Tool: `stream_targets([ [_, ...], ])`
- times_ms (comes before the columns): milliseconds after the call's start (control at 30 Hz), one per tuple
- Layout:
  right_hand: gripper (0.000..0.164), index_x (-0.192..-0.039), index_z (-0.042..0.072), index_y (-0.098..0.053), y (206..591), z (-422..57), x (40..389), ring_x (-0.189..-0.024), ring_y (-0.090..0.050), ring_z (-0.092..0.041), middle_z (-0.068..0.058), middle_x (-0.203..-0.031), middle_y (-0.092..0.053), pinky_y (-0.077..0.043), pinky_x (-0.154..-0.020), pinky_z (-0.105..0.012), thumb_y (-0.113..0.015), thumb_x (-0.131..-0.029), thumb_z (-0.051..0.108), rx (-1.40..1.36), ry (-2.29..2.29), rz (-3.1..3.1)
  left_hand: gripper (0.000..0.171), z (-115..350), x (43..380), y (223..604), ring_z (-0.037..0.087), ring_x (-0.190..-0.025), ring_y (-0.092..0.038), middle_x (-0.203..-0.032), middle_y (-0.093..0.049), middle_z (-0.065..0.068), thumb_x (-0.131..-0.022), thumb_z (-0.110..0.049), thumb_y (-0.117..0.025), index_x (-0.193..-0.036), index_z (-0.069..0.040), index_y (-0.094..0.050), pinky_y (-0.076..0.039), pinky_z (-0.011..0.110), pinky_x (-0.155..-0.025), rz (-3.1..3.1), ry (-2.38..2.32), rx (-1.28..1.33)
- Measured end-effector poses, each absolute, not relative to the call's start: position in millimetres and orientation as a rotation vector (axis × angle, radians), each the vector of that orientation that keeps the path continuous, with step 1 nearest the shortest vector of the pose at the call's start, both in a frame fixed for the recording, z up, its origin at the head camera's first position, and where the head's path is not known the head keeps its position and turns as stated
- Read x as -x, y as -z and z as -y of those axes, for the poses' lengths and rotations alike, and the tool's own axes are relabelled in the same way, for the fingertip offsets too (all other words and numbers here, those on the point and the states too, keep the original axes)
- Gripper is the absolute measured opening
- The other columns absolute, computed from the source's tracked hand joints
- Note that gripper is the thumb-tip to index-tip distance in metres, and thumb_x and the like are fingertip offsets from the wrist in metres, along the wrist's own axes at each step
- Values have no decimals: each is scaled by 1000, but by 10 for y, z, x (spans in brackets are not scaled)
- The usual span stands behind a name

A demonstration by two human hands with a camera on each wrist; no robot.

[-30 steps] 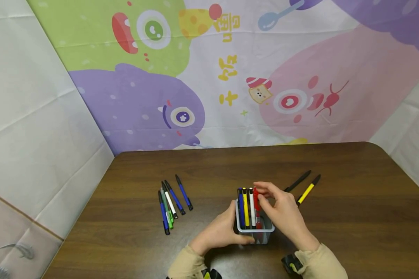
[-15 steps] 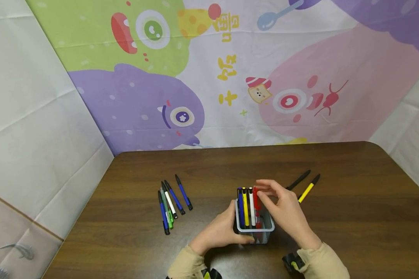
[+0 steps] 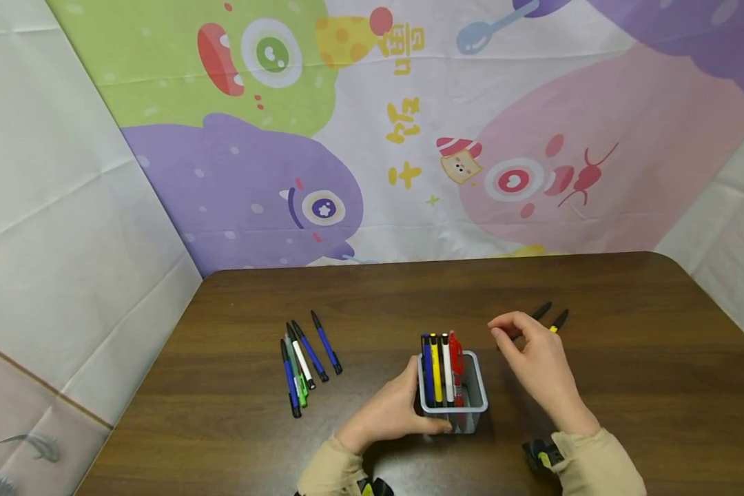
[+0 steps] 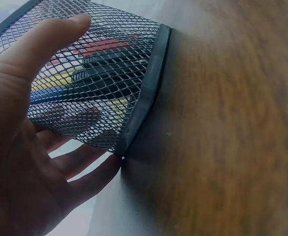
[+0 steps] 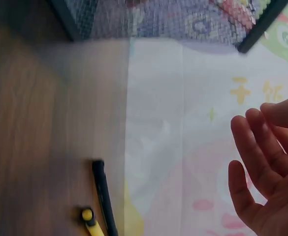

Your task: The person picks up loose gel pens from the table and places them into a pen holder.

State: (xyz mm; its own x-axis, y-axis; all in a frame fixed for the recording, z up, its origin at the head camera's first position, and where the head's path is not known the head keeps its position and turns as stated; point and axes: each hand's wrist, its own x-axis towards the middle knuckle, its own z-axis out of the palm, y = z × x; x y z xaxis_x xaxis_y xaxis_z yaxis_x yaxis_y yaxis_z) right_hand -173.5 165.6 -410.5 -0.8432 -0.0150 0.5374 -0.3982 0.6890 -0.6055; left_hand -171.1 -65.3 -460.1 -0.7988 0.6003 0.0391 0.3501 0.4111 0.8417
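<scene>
My left hand grips the mesh pen holder, thumb along the near side and fingers round the left side. In the left wrist view, the thumb lies over the mesh. Standing in a row in the holder are a blue pen, a yellow pen, a white pen and a red pen. To the holder's right hangs my right hand, fingers loosely bent and holding nothing. Just beyond it lie a black pen and a yellow-and-black pen, both partly hidden by the hand.
Several pens lie on the left of the brown table, among them a blue pen and a white pen. A cartoon-printed cloth hangs behind the table's far edge.
My right hand has let go of the red pen, which now stands in the holder, and has moved right toward the two loose pens. The left hand stays on the holder.
</scene>
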Motion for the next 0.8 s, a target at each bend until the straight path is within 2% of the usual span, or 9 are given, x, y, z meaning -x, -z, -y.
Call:
stream_targets([
  [233,10,-95,10,-63,4091,-1851,1732,-82,-55,-17,-2,-90,-62,-44,-63,-37,-59,-87,9,-279,-965,2451,89,651,1715,4603,5,-98,-52,-115,-53,-1,-67,-40,-77,-135,-22,-23,-43,28,-87,-2430,-1308,-838],
  [467,10,-96,10,-63,4104,-1950,1750,-76,-52,-15,-2,-89,-61,-46,-60,-32,-59,-87,10,-240,-973,2571,87,652,1716,4601,6,-99,-52,-118,-51,0,-67,-42,-77,-132,-19,-25,-42,27,-87,-2467,-1276,-862],
  [800,13,-98,11,-63,4174,-1982,1782,-80,-54,-16,0,-92,-59,-45,-65,-36,-60,-87,18,-288,-951,2707,89,653,1714,4604,6,-99,-52,-117,-52,1,-67,-43,-77,-134,-20,-23,-42,28,-88,-2461,-1276,-850],
])
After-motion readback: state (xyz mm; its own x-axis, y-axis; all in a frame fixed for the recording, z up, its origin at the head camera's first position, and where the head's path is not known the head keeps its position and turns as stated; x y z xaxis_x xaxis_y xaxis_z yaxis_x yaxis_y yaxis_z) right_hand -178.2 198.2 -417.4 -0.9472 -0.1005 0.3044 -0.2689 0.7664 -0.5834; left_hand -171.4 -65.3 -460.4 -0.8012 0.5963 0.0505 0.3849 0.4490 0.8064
